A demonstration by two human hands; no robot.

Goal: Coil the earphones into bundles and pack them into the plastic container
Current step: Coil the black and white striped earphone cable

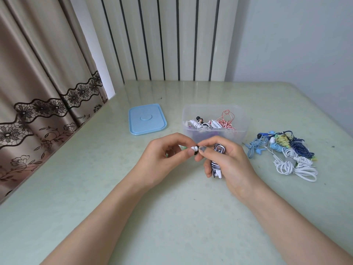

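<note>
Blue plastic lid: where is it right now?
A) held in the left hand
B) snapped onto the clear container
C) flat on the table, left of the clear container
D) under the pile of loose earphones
C: the blue plastic lid lies flat on the pale green table, apart from and left of the open clear plastic container.

Striped earphone bundle [217, 159] before clear plastic container [214, 134]; loose earphones [286, 155] beside.

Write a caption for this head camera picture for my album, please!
Two hands, left hand and right hand, coil a striped earphone bundle before the plastic container.
</note>
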